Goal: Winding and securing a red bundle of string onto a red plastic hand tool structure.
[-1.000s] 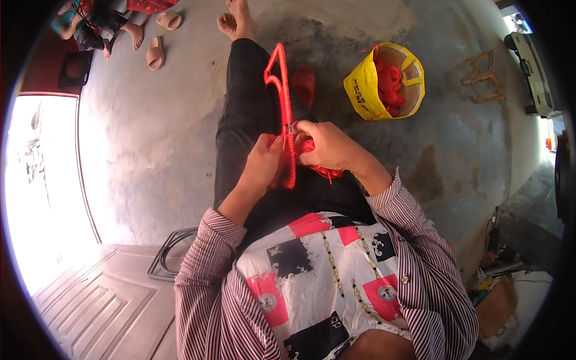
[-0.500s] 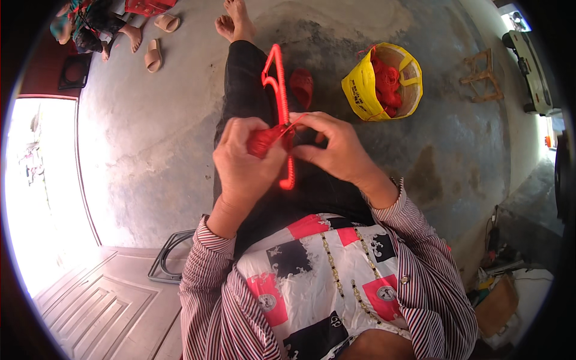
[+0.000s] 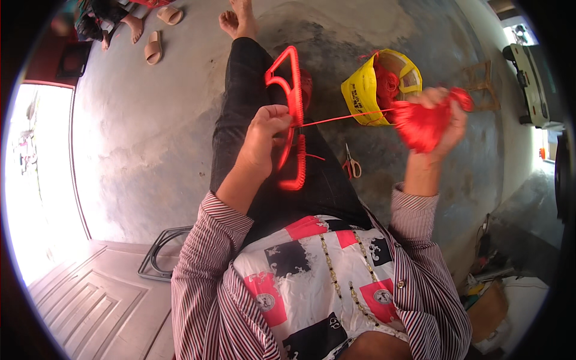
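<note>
Over my lap, my left hand (image 3: 264,135) grips a red cord-wrapped frame (image 3: 296,75) by its middle, thumb and fingers pressed together. The frame is long and narrow, with a curved inner piece. Out to the right, my right hand (image 3: 454,132) is closed round a bundle of red thread (image 3: 420,125), blurred by motion. One red strand (image 3: 345,118) runs taut from the frame near my left fingertips to the bundle. A short loose end sticks out from the frame's lower part.
A yellow bucket-like bag (image 3: 358,95) with red thread inside stands on the floor beyond my right hand. Scissors (image 3: 351,167) lie right of my leg. A wooden stool (image 3: 489,87) is far right, tan slippers (image 3: 153,49) far left near another person's foot (image 3: 134,27).
My right hand has moved from the frame far to the right, now holding the thread bundle that was in my left hand. The strand is drawn out; the scissors have come into view.
</note>
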`<state>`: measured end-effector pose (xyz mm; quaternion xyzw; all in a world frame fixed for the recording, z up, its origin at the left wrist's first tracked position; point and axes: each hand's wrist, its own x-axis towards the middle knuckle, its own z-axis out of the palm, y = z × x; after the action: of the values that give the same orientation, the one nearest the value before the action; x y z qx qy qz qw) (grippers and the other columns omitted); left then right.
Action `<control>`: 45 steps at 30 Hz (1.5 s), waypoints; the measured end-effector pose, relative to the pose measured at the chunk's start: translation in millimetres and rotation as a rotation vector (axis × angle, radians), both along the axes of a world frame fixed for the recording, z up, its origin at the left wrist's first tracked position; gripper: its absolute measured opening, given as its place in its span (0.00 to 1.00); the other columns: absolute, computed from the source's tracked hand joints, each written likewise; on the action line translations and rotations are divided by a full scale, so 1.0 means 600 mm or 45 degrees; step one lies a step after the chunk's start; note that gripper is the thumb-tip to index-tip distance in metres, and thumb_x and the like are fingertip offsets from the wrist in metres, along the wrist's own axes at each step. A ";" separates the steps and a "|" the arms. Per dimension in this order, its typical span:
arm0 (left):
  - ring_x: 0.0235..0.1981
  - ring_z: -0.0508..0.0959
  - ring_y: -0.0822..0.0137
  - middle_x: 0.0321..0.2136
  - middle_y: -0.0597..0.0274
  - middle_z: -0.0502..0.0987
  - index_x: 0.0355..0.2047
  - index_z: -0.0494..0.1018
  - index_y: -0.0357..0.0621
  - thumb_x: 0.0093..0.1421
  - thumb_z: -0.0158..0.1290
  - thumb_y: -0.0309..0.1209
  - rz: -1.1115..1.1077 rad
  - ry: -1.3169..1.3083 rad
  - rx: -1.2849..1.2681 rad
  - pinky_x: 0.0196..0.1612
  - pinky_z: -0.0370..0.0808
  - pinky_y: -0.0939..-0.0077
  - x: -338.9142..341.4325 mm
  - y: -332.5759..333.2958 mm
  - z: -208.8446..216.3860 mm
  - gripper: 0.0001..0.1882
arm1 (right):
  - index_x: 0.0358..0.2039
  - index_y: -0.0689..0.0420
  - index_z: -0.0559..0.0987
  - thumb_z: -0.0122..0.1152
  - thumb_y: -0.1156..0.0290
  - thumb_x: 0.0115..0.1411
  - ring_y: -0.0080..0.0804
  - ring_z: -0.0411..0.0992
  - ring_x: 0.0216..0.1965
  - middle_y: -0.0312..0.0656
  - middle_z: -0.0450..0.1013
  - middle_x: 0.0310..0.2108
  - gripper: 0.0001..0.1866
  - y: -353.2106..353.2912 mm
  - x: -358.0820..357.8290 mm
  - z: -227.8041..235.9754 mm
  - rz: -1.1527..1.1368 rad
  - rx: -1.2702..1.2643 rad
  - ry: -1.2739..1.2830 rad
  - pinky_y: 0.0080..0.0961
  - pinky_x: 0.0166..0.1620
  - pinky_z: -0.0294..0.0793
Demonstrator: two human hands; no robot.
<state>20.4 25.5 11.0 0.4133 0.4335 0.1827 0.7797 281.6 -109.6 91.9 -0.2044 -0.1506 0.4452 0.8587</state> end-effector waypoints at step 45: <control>0.57 0.69 0.53 0.53 0.46 0.69 0.58 0.63 0.30 0.57 0.55 0.36 0.021 -0.084 1.316 0.60 0.63 0.62 -0.189 -0.014 0.140 0.32 | 0.55 0.69 0.69 0.58 0.56 0.60 0.39 0.64 0.60 0.51 0.62 0.59 0.31 0.015 -0.186 -0.037 0.288 -0.361 -1.265 0.31 0.60 0.60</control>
<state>-93.0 17.2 95.2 0.7352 0.2649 0.3920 0.4855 169.8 -100.4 69.5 -0.4872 -0.4989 0.4007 0.5943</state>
